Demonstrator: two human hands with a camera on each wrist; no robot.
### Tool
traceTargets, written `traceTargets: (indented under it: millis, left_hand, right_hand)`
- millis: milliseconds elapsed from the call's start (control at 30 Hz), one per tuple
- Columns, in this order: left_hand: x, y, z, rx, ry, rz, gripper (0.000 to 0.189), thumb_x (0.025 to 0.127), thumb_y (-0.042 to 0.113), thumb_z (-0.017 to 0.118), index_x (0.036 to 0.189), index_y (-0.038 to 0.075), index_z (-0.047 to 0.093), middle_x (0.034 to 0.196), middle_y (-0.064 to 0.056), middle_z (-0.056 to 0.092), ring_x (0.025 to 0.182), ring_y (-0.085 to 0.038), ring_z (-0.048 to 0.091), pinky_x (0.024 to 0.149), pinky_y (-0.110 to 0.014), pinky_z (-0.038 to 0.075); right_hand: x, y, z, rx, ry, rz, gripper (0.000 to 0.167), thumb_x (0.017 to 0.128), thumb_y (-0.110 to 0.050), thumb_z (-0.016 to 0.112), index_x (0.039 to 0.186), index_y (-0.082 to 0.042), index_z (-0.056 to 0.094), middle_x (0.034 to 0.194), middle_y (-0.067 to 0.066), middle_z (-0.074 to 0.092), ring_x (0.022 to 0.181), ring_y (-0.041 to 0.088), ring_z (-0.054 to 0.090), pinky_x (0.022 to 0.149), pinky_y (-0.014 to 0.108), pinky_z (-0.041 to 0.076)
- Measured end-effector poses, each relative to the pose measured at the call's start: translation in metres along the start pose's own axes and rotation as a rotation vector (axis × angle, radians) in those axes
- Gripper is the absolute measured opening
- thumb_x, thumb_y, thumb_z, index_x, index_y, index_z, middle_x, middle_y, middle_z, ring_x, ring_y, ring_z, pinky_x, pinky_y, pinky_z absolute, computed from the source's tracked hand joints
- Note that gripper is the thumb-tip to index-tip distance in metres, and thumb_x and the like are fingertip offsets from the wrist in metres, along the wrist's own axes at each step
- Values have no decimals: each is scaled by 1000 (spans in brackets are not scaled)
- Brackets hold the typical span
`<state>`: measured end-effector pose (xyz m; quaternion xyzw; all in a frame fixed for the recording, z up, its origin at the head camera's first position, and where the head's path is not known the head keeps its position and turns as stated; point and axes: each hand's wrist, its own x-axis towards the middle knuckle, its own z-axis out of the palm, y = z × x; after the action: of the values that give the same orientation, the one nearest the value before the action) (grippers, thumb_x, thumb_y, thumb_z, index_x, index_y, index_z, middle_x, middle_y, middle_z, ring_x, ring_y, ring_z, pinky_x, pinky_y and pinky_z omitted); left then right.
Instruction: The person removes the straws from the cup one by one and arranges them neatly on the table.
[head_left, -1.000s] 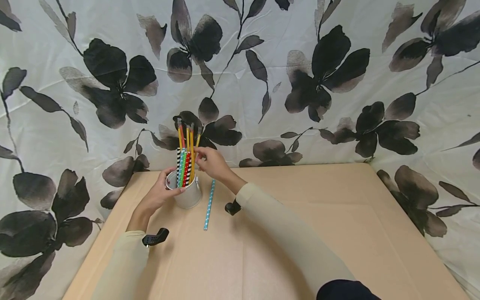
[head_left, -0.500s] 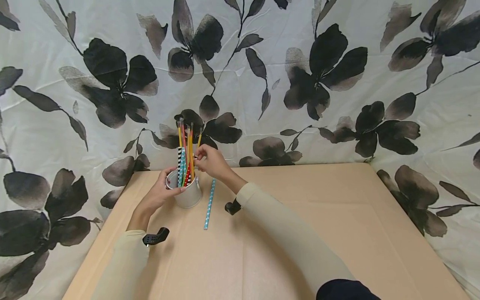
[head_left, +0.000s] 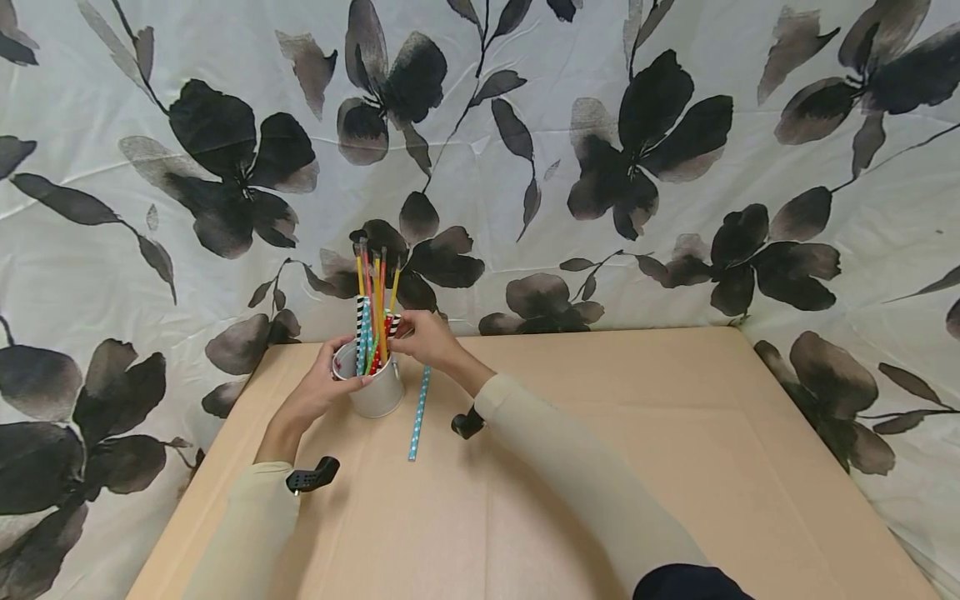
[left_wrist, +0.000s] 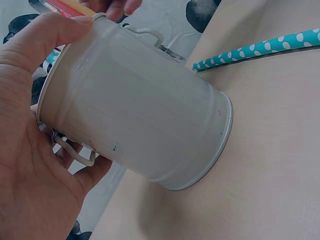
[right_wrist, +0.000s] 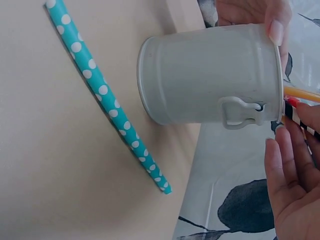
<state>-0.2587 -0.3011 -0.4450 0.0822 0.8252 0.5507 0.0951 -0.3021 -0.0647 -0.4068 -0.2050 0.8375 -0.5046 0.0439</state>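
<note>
Your left hand [head_left: 315,387] grips the white, round metal bucket [head_left: 377,396] at its mouth, the thumb on the near rim and the fingers around the far side. This hold probably braces the bucket against side loads. The bucket stands upright, left of centre in the frame.

Your right hand [head_left: 427,337] pinches a black-and-white striped paper straw [right_wrist: 300,121] at the bucket's right edge; the other fingers extend beside the wall. The hand sits at rim height, presumably to guide the straw without disturbing its neighbours. How deep the straw reaches cannot be seen.

Within the bucket, slim yellow and red pencils [head_left: 378,292] and patterned paper straws [head_left: 365,321] stand as a loose bundle, leaning on one another and the rim for support.

Just right of the bucket, not touching it, an aqua straw with white dots [head_left: 417,421] lies flat on the pale wood-toned table [head_left: 570,467], within easy reach.

Behind, a white cloth with dark flowers [head_left: 525,208] fills the upper frame.
</note>
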Motion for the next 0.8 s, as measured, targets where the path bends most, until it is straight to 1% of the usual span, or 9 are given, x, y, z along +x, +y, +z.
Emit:
traceTargets:
  millis: [133,233,400,467,567,667,733,800]
  left_hand:
    - [2,1,4,-4,11,-7,97,90,18,75,161,13,8,161,-23,18,147,-42,22,118,-63,23]
    - [4,2,6,1,24,-11,98,90,18,76,161,13,8,161,-23,19,147,-42,23,118,-63,23]
    - [8,1,10,14,52,-20,98,90,19,76,161,13,8,161,-23,20,147,-41,23,118,-61,23]
    - [9,1,12,14,63,-22,99,90,19,76,161,13,9,161,-23,20,147,-41,23,119,-61,22]
    - [12,1,15,13,77,-21,99,90,19,76,161,12,8,161,-24,19,148,-41,22,119,-61,21]
    - [14,0,17,7,86,-19,99,90,19,76,161,12,8,162,-23,18,148,-41,21,119,-62,21]
    - [15,0,19,6,90,-22,99,91,19,76,161,13,7,162,-23,16,149,-41,20,119,-62,20]
    - [16,0,19,5,95,-24,99,91,19,76,161,13,7,162,-23,15,149,-41,19,119,-63,20]
  right_hand:
    - [2,5,-3,-15,-41,-29,17,92,-15,76,104,-4,71,93,4,72,83,12,65,74,21,54]
    - [3,8,-7,1,-41,-48,17,93,-15,75,105,-3,71,95,5,71,85,14,65,75,22,54]
    - [8,14,-14,111,-29,-60,16,97,-13,70,107,-2,65,102,9,67,92,25,71,75,25,59]
    - [10,15,-16,176,-34,-63,18,99,-12,66,113,-2,61,105,10,64,95,30,73,75,27,60]
    - [13,18,-20,230,-41,-78,25,102,-12,61,125,-3,57,107,10,61,97,29,73,77,28,60]
    - [15,19,-24,250,-48,-93,31,104,-12,58,133,-5,52,108,9,59,96,24,73,77,27,60]
    - [16,19,-27,253,-55,-97,32,104,-11,57,135,-5,51,107,9,57,96,22,73,78,28,60]
    - [17,19,-28,253,-65,-94,31,103,-8,58,133,-5,51,106,9,56,95,21,72,78,27,60]
